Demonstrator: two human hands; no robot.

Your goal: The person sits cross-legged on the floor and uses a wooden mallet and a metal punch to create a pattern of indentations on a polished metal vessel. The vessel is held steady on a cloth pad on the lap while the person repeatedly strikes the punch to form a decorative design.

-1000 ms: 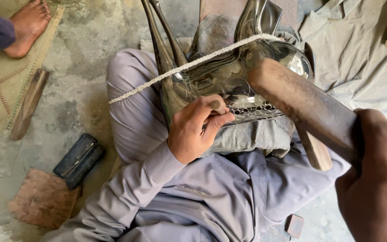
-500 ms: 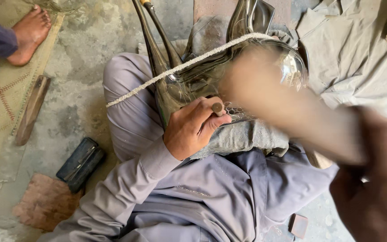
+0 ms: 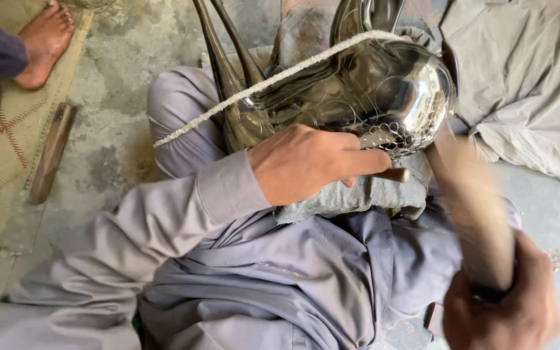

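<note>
Meanwhile left hand [image 3: 306,162] pins a chisel [image 3: 393,174] against rounded, mirror-bright, engraved metal vessel [image 3: 384,91].

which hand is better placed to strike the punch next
Right. The right hand already grips the wooden mallet, raised beside the shiny metal vessel. The left hand is busy pinching the small punch against it.

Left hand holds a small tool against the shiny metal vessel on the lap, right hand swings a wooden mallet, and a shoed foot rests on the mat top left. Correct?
Not quite: in the head view the foot on the mat is bare, not shoed. The rest stands: left hand holds a small tool against the metal vessel; right hand swings the wooden mallet.
</note>
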